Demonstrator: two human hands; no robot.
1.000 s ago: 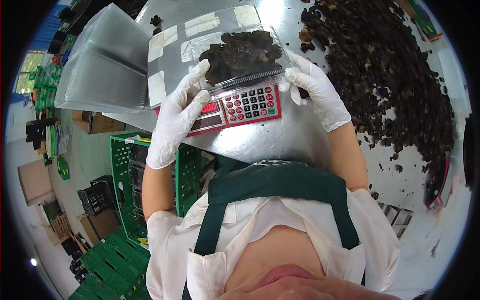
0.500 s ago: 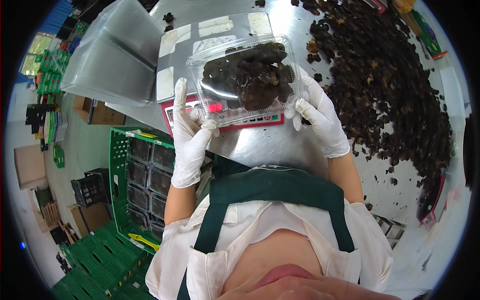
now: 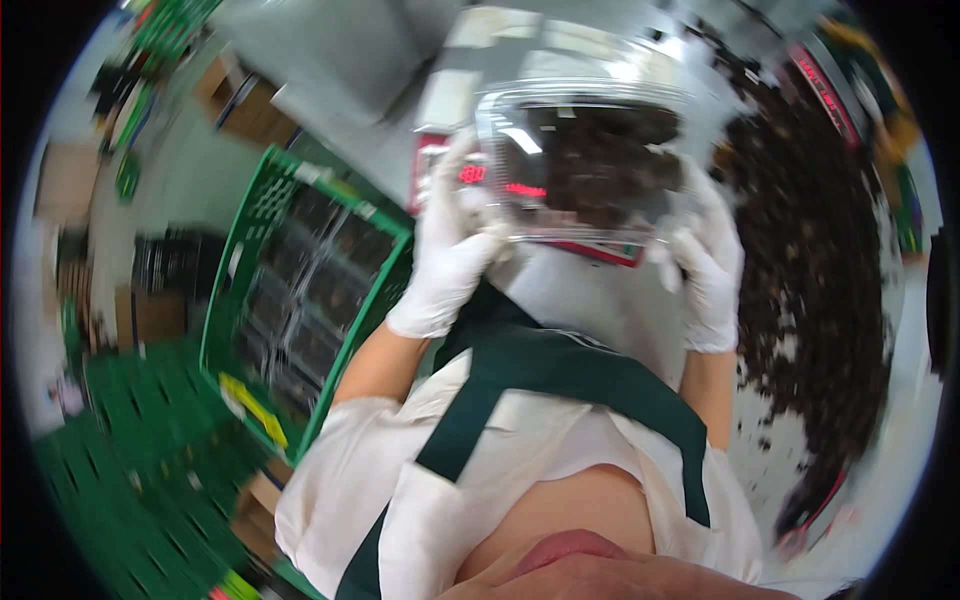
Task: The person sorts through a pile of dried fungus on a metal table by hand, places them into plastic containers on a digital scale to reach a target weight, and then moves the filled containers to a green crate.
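Note:
Between my two white-gloved hands is a clear plastic clamshell box (image 3: 600,160) of dark brown, ear-shaped mushrooms. My left hand (image 3: 450,240) grips its left edge and near corner. My right hand (image 3: 705,250) is closed on the right edge and near right corner. The box is held up over a red and grey weighing scale (image 3: 425,172), hiding much of it; red lit digits show beside and through the plastic. Motion blurs the mushrooms and the fingertips.
A green crate (image 3: 225,290) with several filled clear boxes stands at my left. Stacked clear containers (image 3: 320,60) are behind it. Loose dark mushrooms (image 3: 810,260) cover the table's right side, with another red scale (image 3: 825,95) beyond. Green crates (image 3: 130,430) fill the lower left.
My view has turned left, so the crate of filled boxes shows more fully. Both hands still hold the box, which now appears farther right in view. The mushrooms inside sit toward its right side.

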